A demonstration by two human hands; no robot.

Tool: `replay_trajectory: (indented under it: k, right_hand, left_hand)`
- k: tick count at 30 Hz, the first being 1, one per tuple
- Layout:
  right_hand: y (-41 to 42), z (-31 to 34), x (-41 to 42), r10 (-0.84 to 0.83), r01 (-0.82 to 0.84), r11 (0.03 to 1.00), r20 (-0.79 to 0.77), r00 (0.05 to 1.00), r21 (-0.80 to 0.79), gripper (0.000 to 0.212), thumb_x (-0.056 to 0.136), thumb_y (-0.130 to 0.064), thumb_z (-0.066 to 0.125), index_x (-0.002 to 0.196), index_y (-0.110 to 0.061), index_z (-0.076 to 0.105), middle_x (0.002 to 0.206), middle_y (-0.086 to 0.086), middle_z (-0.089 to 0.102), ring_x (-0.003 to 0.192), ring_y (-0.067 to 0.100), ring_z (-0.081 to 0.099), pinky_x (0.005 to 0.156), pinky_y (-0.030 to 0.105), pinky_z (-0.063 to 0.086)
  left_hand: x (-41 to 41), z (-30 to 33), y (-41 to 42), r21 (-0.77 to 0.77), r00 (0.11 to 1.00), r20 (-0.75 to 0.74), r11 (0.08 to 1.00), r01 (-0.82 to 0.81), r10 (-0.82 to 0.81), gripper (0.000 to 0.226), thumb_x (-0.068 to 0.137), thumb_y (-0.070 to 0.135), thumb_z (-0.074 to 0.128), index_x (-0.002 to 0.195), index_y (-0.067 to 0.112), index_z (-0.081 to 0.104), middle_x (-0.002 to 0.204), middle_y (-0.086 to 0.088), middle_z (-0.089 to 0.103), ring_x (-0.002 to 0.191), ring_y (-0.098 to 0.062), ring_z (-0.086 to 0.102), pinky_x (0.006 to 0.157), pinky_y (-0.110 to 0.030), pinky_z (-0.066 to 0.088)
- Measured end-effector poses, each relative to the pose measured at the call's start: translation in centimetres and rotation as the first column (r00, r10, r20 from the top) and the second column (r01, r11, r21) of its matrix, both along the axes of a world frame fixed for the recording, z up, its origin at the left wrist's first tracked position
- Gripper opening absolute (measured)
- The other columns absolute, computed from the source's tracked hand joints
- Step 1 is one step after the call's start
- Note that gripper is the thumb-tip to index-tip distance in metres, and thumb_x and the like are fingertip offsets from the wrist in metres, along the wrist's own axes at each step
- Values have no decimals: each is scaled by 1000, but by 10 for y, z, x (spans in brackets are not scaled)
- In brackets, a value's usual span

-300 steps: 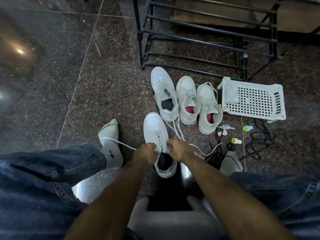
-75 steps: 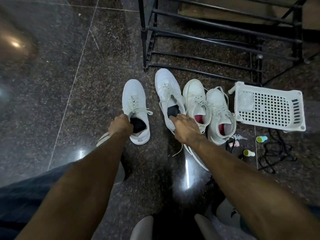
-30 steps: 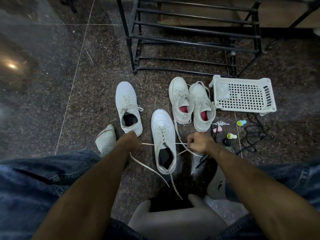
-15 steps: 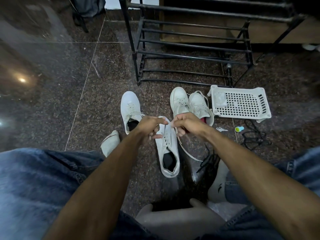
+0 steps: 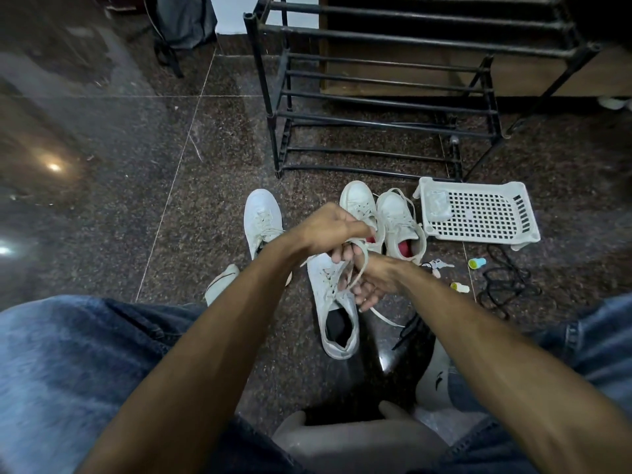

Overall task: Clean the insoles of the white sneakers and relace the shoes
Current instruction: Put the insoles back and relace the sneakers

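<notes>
- While the nearest sneaker (image 5: 337,313) sits on the floor, both hands cross above it, working its lace (image 5: 357,268).
- Left hand (image 5: 330,230) pinches the lace; right hand (image 5: 374,285) curls round a loop.
- Left of that sneaker, its partner (image 5: 262,218) looks laced.
- Beyond it, another pair (image 5: 383,217) waits.
- Tying remains; whether the insoles were cleaned can't be told.

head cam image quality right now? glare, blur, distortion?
Head view: dim, with lamp glare spots on the polished dark granite floor at left and a streak near the closest white sneaker. Wide-angle bowing bends the black metal shoe rack. Left hand and right hand are slightly soft; the jeans at the edges are blurred.
</notes>
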State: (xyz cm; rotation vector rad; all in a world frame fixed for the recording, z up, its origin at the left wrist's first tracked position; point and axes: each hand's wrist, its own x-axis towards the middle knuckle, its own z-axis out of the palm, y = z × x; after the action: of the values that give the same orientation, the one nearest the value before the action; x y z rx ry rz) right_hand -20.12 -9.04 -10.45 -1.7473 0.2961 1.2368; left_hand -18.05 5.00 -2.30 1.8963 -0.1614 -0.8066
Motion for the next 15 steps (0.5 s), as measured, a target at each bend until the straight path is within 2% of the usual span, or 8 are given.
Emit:
replay_trajectory:
  k: [1, 3, 5, 7, 9, 11, 13, 15]
  right_hand:
    - [-1, 2, 2, 25, -23, 999, -62, 998, 37, 60, 97, -50, 24, 88, -7, 65, 55, 2, 49, 50, 15, 56, 75, 41, 57]
    - [-5, 11, 5, 35, -21, 992, -104, 994, 126, 50, 98, -44, 32, 86, -9, 65, 49, -2, 43, 44, 11, 50, 73, 40, 56]
    - [-13, 17, 12, -21, 32, 982, -63, 998, 188, 35, 99, -34, 43, 85, -10, 65, 47, -5, 34, 39, 7, 38, 71, 39, 56]
    - [-22, 20, 21, -104, 108, 969, -32, 994, 223, 33, 100, -27, 42, 84, -12, 67, 49, -6, 32, 37, 4, 31, 64, 35, 57]
    - [-32, 24, 31, -154, 150, 958, -2, 988, 243, 37, 100, -24, 42, 79, -13, 70, 54, 0, 43, 35, 4, 32, 57, 32, 56]
    - [-40, 28, 39, -207, 185, 943, 54, 977, 275, 28, 96, -16, 44, 83, -11, 67, 70, 10, 54, 42, 9, 40, 52, 30, 55]
    - [-45, 33, 45, -316, 266, 907, 111, 942, 326, 15, 94, -11, 47, 88, -10, 61, 76, 11, 59, 55, 16, 51, 54, 32, 55]
    - [-50, 37, 48, -363, 279, 894, 205, 909, 349, 10, 95, -12, 52, 88, -12, 59, 78, 10, 62, 59, 17, 57, 60, 33, 55]
  left_hand:
    - [1, 4, -1, -7, 1000, 7, 1000, 23, -22, 35, 91, 21, 63, 65, -1, 69, 62, -17, 64, 45, -21, 48, 47, -20, 40]
    - [2, 8, -3, -26, 997, 19, 997, 75, -75, 36, 91, 20, 64, 64, -3, 67, 61, -18, 63, 49, -25, 51, 54, -27, 42]
    - [2, 11, -3, -76, 992, 21, 989, 129, -128, 37, 91, 18, 65, 60, -3, 64, 59, -18, 61, 56, -30, 54, 62, -33, 44]
    - [3, 13, -1, -123, 990, 33, 983, 138, -135, 35, 89, 20, 68, 62, -2, 64, 60, -17, 61, 63, -30, 54, 67, -34, 44]
    - [4, 13, 0, -150, 994, 43, 983, 107, -102, 33, 84, 26, 70, 69, -3, 69, 71, -25, 66, 67, -27, 57, 69, -34, 47]
    - [4, 13, 1, -177, 997, 37, 981, 78, -73, 29, 83, 25, 71, 74, -2, 72, 82, -30, 69, 68, -26, 62, 71, -33, 52]
    - [5, 15, 2, -191, 998, 29, 980, 58, -54, 25, 89, 20, 67, 74, 1, 73, 82, -23, 71, 71, -28, 65, 78, -39, 54]
    - [5, 15, 4, -199, 1000, 21, 980, 25, -21, 32, 91, 24, 65, 74, -2, 71, 77, -19, 70, 75, -31, 65, 85, -48, 53]
